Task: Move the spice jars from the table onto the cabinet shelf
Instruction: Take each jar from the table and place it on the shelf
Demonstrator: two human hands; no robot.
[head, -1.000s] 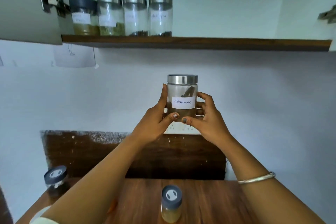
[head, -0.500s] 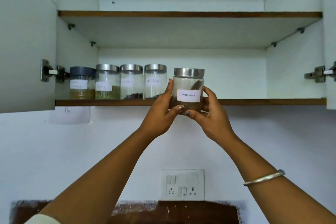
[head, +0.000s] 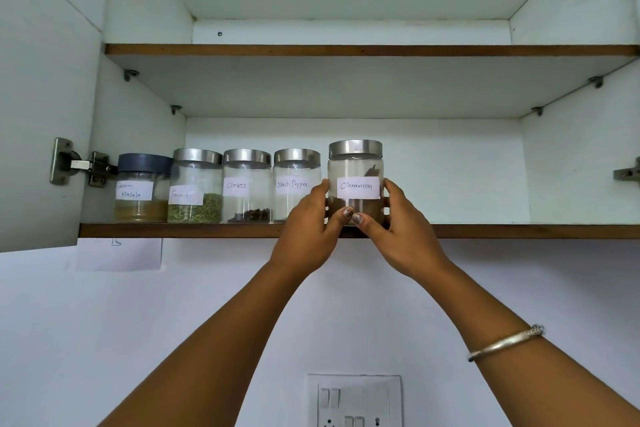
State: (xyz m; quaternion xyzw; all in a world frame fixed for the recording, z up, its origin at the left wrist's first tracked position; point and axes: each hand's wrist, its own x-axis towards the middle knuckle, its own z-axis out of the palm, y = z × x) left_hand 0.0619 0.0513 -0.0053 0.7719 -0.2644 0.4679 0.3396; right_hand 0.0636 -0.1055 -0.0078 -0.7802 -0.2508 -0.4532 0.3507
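Note:
A glass cinnamon jar [head: 355, 170] with a steel lid and a white label is held between both hands at the front edge of the lower cabinet shelf [head: 519, 231]. My left hand [head: 310, 236] grips its left side and my right hand [head: 403, 239] its right side, thumbs meeting under the label. Its base is hidden by my fingers, so I cannot tell whether it rests on the shelf. To its left stand the black pepper jar [head: 294, 184], the cloves jar [head: 246, 185], the fennel jar [head: 195, 185] and the blue-lidded garam masala jar [head: 142, 187].
The shelf to the right of the cinnamon jar is bare up to the cabinet wall. An upper shelf [head: 346, 50] sits above. The open cabinet door [head: 38, 97] hangs at the left with its hinge [head: 74, 165]. A wall switch plate [head: 355, 400] is below.
Both hands lifted the cinnamon jar from above the table up to the lower shelf, beside the black pepper jar. My view tilted upward, so the table and its jars dropped out of sight.

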